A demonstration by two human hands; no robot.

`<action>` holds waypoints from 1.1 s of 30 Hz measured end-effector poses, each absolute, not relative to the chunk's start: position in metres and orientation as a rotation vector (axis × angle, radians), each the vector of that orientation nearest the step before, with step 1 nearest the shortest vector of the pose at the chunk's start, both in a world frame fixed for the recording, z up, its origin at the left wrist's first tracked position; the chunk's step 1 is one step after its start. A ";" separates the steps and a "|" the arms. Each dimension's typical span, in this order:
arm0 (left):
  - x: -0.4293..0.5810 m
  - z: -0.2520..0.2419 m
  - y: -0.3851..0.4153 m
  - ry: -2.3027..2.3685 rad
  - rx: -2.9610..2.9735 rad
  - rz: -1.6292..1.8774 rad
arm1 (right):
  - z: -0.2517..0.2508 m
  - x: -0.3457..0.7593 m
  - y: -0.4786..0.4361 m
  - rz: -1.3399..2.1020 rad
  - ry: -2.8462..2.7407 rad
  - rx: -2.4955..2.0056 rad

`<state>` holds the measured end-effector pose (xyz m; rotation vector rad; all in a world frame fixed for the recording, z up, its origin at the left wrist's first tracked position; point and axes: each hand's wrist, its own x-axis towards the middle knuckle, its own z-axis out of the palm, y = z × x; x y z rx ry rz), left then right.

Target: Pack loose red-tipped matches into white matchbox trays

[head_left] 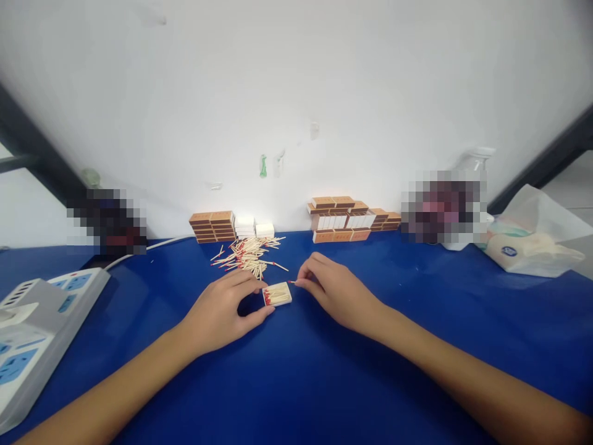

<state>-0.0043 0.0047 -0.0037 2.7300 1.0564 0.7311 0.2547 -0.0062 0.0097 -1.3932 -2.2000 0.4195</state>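
A small white matchbox tray [280,304] with red-headed matches lying in it rests on the blue table. My left hand [220,309] is closed around its left end, thumb at the near side and fingers at the far side. Just right of the tray, my right hand [343,293] pinches a single match [291,282], its red head pointing left towards the tray. Behind my left hand spreads a loose pile of matches [250,253], heads facing various ways.
Brown matchboxes [212,227] are stacked by the wall, beside white trays [245,226]. More matchboxes [341,235] stand further right, some with white trays. A power strip [69,296] with a white cable [152,246] lies left; a plastic bag [532,241] sits far right.
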 end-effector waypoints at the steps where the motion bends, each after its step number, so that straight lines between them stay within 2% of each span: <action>1: -0.004 -0.004 0.004 1.048 2.724 0.732 | 0.011 0.250 -0.009 0.428 -2.167 -1.346; 8: 0.002 -0.005 -0.004 0.971 2.726 0.733 | -0.003 0.227 -0.024 0.343 -2.400 -1.213; 19: -0.001 -0.005 -0.001 0.948 2.704 0.701 | 0.001 0.236 -0.019 0.414 -2.343 -1.117; 27: 0.003 0.000 -0.010 0.827 2.744 0.658 | -0.014 0.265 0.018 0.250 -2.041 -1.417; 33: 0.004 0.001 -0.011 0.818 2.762 0.653 | -0.017 0.267 0.025 0.303 -2.099 -1.354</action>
